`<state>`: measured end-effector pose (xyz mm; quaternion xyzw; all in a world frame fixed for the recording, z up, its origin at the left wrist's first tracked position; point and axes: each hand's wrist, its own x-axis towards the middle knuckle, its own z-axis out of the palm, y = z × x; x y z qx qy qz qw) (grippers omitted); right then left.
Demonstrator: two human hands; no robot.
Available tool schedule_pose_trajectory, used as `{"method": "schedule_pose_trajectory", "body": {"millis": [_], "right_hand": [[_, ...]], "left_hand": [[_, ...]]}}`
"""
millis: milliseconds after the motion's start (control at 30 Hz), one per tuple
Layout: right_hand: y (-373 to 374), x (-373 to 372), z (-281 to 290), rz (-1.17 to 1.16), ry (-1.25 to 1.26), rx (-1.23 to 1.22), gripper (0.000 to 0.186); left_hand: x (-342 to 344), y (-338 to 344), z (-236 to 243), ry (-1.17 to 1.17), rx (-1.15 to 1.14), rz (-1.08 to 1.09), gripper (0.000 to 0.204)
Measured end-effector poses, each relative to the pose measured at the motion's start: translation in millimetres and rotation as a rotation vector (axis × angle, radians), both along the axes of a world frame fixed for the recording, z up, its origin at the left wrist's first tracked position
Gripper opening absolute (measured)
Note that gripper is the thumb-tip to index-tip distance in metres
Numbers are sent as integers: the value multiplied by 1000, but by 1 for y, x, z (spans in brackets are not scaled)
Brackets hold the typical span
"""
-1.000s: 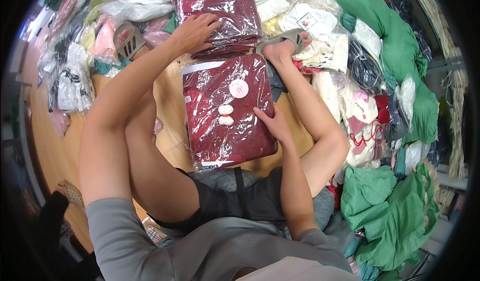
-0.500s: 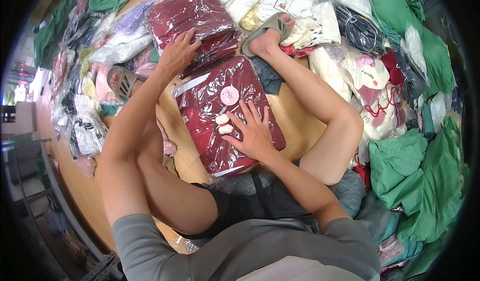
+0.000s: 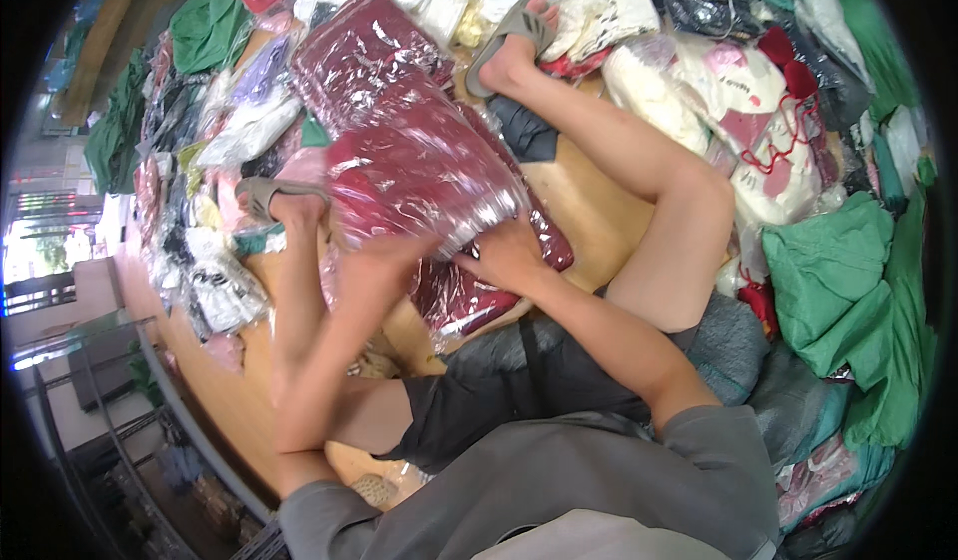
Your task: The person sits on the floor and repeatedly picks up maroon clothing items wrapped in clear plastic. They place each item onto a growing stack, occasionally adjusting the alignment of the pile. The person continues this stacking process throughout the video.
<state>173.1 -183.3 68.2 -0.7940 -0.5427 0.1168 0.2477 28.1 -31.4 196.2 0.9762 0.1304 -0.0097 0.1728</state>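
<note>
A dark red folded garment in a clear plastic bag (image 3: pixel 419 161) is blurred by motion and overlaps a second bagged dark red garment (image 3: pixel 469 300) in front of me. My left hand (image 3: pixel 389 266) is smeared at the near left corner of the upper bag; its fingers do not show clearly. My right hand (image 3: pixel 507 259) is closed on the near edge of that bag, with the thumb visible below it. Farther off lies another bagged dark red garment (image 3: pixel 369 46), partly covered by the blurred one.
My legs spread on both sides on a wooden floor (image 3: pixel 589 211). Bagged clothes (image 3: pixel 239 131) heap up at the far left, cream-white garments (image 3: pixel 768 121) at the right. Green cloth (image 3: pixel 828 290) lies near right; a dark rack (image 3: pixel 110 410) stands at the left.
A bagged dark red garment has come from the far stack toward me, over the nearer one. My left hand has drawn back toward me; my right hand has shifted to the bag's near edge.
</note>
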Motion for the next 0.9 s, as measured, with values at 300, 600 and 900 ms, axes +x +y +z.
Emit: {"method": "schedule_pose_trajectory", "body": {"millis": [300, 600, 900], "right_hand": [[-6, -2, -13, -46, -74, 22, 53], [-6, 48, -5, -371, 849, 317, 62], [0, 108, 14, 23, 1484, 415, 73]], "left_hand": [[-17, -89, -16, -128, -306, 49, 44], [-26, -112, -29, -56, -302, 66, 38], [-20, -120, -30, 96, -285, 153, 40]]}}
